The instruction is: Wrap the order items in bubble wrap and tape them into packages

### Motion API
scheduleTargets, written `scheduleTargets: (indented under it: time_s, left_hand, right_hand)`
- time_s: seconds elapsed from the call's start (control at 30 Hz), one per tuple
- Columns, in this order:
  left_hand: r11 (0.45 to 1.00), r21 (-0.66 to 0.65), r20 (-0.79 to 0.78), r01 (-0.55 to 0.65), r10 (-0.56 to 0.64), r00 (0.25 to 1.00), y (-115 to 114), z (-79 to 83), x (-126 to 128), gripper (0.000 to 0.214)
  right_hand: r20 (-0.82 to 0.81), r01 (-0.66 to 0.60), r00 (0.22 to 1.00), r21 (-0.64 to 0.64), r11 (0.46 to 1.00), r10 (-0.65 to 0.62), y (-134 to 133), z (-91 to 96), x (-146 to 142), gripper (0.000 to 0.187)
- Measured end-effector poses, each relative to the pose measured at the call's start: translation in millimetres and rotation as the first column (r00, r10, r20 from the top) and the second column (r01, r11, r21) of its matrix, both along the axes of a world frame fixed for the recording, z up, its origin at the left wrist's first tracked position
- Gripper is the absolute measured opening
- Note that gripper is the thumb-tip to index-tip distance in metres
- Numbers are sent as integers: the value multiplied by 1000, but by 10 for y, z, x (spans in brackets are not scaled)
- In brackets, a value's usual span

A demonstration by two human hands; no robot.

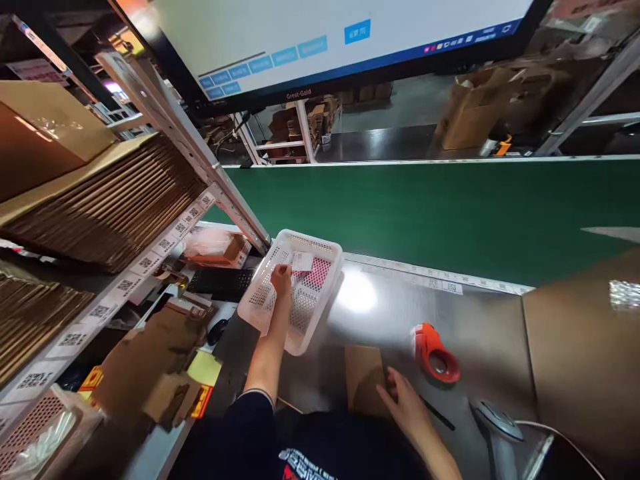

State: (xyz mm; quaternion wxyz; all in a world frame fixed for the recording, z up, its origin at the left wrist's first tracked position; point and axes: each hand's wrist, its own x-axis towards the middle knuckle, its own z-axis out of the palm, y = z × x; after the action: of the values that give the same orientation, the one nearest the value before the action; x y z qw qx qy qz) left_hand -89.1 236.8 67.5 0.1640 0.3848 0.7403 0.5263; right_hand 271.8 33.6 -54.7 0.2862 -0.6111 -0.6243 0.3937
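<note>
My left hand (pixel 281 277) reaches into a white perforated plastic basket (pixel 260 301) on the steel worktop, fingers closed on something I cannot make out beside a white paper slip (pixel 302 261) and a pink-patterned item (pixel 318 273). My right hand (pixel 404 399) rests lower down with fingers curled on the edge of a flat brown cardboard piece (pixel 364 377). An orange tape dispenser (pixel 434 355) sits just to the right of that hand.
A green conveyor belt (pixel 450 213) runs behind the worktop, under a large monitor (pixel 320 40). Shelves of flattened cardboard (pixel 105 207) with QR labels stand on the left, above a black keyboard (pixel 220 283). A big brown box (pixel 585 353) and a handheld scanner (pixel 493 418) are on the right.
</note>
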Motion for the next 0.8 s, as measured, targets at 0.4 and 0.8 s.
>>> scheduleTargets:
  time_s: [0.4,0.8]
  left_hand:
    - [701,72,576,710,-610,544,-1820,244,1418,42]
    - [101,-73,688,992,-715,123,-2191,634,1566,41]
  right_hand:
    - [37,-183,983,344,921,181,404,1641,-20,33]
    - [111,-734,679,94,673,725,-161,2042,462,30]
